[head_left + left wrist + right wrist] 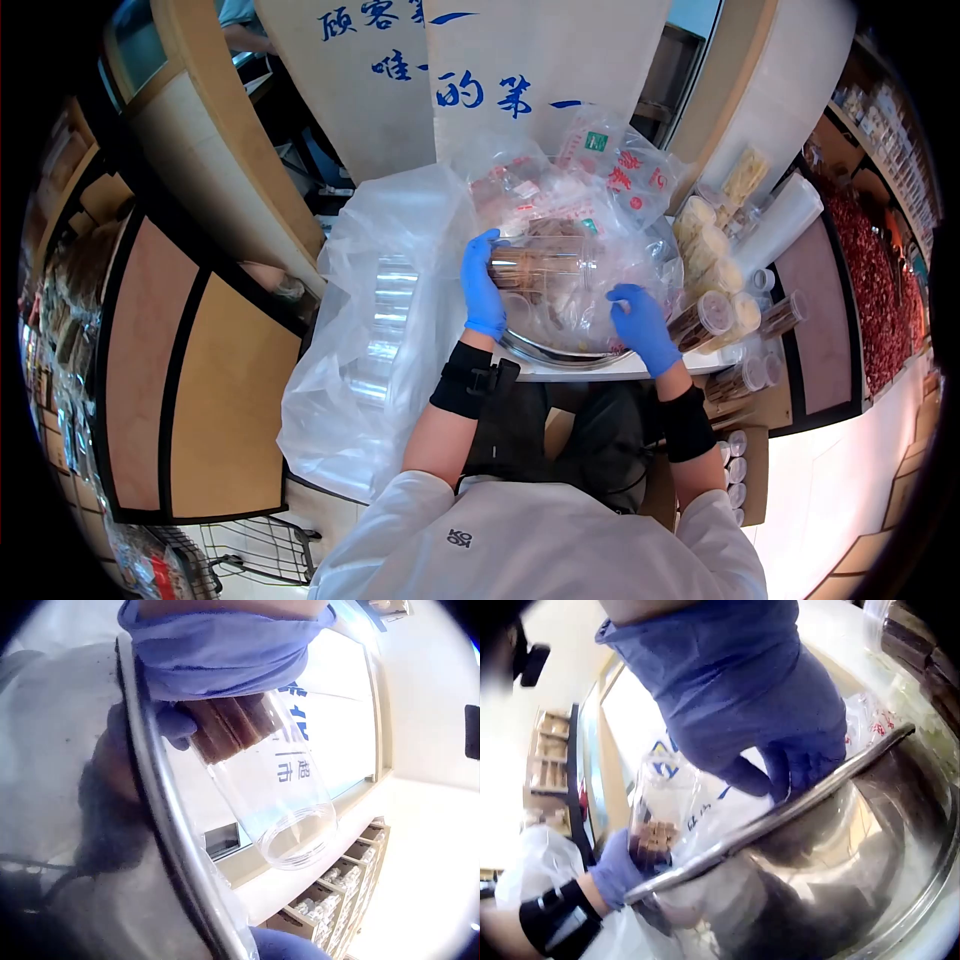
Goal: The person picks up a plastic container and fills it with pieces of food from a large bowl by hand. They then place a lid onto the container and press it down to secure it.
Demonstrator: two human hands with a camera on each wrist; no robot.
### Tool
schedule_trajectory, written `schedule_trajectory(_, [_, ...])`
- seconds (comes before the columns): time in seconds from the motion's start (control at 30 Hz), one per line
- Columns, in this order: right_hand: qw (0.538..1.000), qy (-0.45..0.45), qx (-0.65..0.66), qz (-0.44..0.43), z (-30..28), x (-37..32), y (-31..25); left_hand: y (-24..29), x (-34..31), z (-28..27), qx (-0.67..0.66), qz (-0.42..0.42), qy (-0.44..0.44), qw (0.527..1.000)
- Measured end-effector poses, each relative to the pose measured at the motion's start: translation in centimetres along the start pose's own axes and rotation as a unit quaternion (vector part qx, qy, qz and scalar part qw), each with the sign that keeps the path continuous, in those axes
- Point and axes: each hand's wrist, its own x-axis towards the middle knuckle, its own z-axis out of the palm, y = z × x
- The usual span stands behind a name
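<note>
The person's left hand (483, 285), in a blue glove, wraps its fingers round a clear jar (535, 268) and holds it on its side just above the near-left part of the steel bowl (560, 357). The jar's closed end sits in the palm and its open mouth points across the bowl. A stack of brown pieces (229, 727) fills the end of the jar nearest the palm. The rest of the jar is see-through and bare.

The right hand (642, 325), also gloved, reaches over the bowl's right rim with its fingers bent downward into the bowl. The right wrist view shows the fingertips dipping behind the rim. Whether they pinch anything cannot be told from the pictures, because the tips are hidden. The two hands are apart, with the jar's mouth between them.

Crumpled clear plastic (585, 300) lies inside the bowl. Just right of the bowl lie several filled jars (712, 318) on their sides, lids showing. Left of the bowl hangs a large plastic bag (340, 330) holding rows of empty jars (388, 300). Behind the bowl, on its far side, printed packets (612, 165) in red and green are heaped in more clear wrapping.
</note>
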Motion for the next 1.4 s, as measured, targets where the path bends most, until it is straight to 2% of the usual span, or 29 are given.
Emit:
schedule_trajectory(0.03, [0.974, -0.013, -0.167, -0.153, 0.8, -0.2, 0.1, -0.1, -0.1, 0.0, 0.003, -0.003, -0.002, 1.000])
schedule_trajectory(0.07, [0.971, -0.126, -0.155, -0.133, 1.1, 0.0, 0.2, -0.1, -0.2, 0.2, 0.004, 0.014, -0.001, 1.000])
schedule_trajectory(0.1, [0.972, -0.126, -0.153, -0.128, 2.1, 0.1, 0.1, -0.2, -0.4, 0.3, 0.005, 0.029, 0.000, 1.000])
schedule_trajectory(0.17, [0.959, -0.248, 0.042, -0.130, 4.6, 0.9, 0.0, -0.3, -0.6, 0.3, 0.017, 0.049, -0.010, 0.999])
schedule_trajectory(0.2, [0.959, -0.249, 0.044, -0.129, 5.2, 1.2, -0.6, -0.1, -0.6, 0.3, 0.027, 0.072, -0.018, 0.997])
schedule_trajectory(0.27, [0.944, -0.311, -0.044, -0.101, 6.0, 1.5, -1.6, 0.2, -0.8, 0.5, 0.033, 0.062, -0.014, 0.997])
schedule_trajectory(0.3, [0.945, -0.310, -0.041, -0.098, 6.5, 1.3, -1.8, 0.3, -0.8, 0.6, 0.037, 0.053, -0.013, 0.998])
schedule_trajectory(0.37, [0.959, -0.195, -0.126, -0.164, 7.2, 0.9, -1.8, -0.2, -0.5, 0.4, 0.022, 0.034, -0.013, 0.999])
schedule_trajectory(0.5, [0.945, -0.234, -0.183, -0.140, 7.8, 1.4, -1.5, -0.3, -0.4, 0.3, 0.013, 0.026, -0.013, 0.999])
schedule_trajectory(0.57, [0.921, -0.259, -0.281, -0.071, 7.2, 1.7, -2.6, -0.4, -0.4, 0.2, 0.013, 0.031, -0.016, 0.999])
schedule_trajectory(0.7, [0.948, -0.214, -0.225, -0.069, 8.6, 1.8, -0.2, -0.5, -0.3, 0.2, 0.023, 0.051, -0.018, 0.998])
schedule_trajectory(0.77, [0.948, -0.203, -0.209, -0.131, 10.0, 1.8, 1.4, -0.3, -0.4, 0.3, 0.022, 0.045, -0.018, 0.999])
schedule_trajectory(0.8, [0.949, -0.201, -0.208, -0.128, 10.9, 1.5, 2.4, -0.3, -0.4, 0.4, 0.018, 0.040, -0.018, 0.999])
schedule_trajectory(0.87, [0.911, -0.178, -0.322, -0.186, 12.2, 1.0, 4.0, -0.3, -0.5, 0.5, 0.022, 0.040, -0.019, 0.999])
schedule_trajectory(1.0, [0.928, -0.154, -0.254, -0.224, 11.3, 1.3, 2.9, -0.1, -0.6, 0.7, 0.021, 0.052, -0.018, 0.998])
schedule_trajectory(1.07, [0.911, -0.213, -0.296, -0.192, 10.9, 1.6, 1.3, 0.0, -0.6, 0.7, 0.014, 0.044, -0.021, 0.999])
schedule_trajectory(1.1, [0.912, -0.211, -0.296, -0.192, 11.4, 1.6, 2.0, 0.0, -0.6, 0.6, 0.007, 0.037, -0.018, 0.999])
schedule_trajectory(1.17, [0.955, -0.212, -0.145, -0.150, 13.2, 1.5, 4.2, -0.3, -0.5, 0.4, 0.007, 0.035, -0.019, 0.999])
schedule_trajectory(1.3, [0.953, -0.175, -0.159, -0.188, 8.1, 1.5, -1.4, -0.4, -0.4, 0.3, -0.006, 0.024, -0.014, 1.000])
schedule_trajectory(1.37, [0.985, -0.137, -0.047, -0.095, 6.8, 1.9, -2.1, -0.7, 0.1, 0.1, 0.008, 0.024, -0.010, 1.000])
schedule_trajectory(1.4, [0.985, -0.138, -0.048, -0.096, 6.7, 1.8, -1.9, -0.6, 0.0, 0.1, 0.027, 0.017, -0.008, 0.999])
